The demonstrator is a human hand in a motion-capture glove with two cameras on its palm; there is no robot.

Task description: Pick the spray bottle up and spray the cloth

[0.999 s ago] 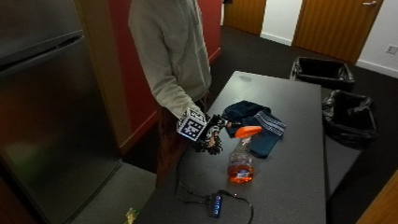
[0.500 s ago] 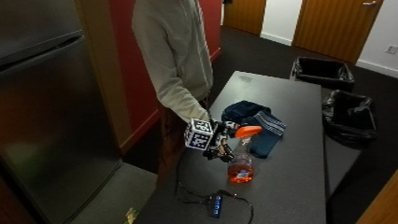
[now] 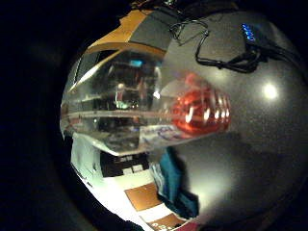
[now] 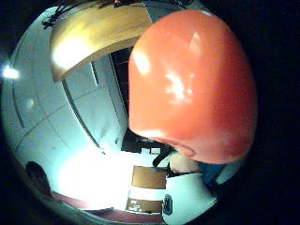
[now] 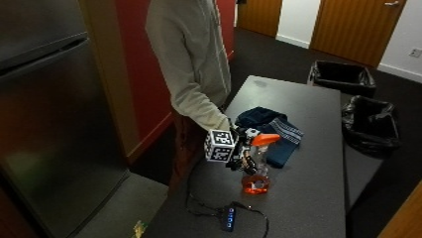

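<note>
I see my gloved right hand [image 5: 238, 149] at the neck of the clear plastic spray bottle [image 5: 254, 166] with orange trigger head and orange liquid low in it. The bottle stands upright on the grey bench [image 5: 310, 173], pressed against my palm; I cannot tell whether my fingers have closed round it. The folded dark blue cloth [image 5: 274, 134] lies just beyond, the nozzle pointing toward it.

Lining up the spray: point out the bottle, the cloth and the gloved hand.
spray bottle [image 5: 254, 168], outside view, clear body.
cloth [image 5: 274, 134], outside view, dark blue folds on the table.
right hand [image 5: 238, 148], outside view, glove at the bottle's neck.
</note>
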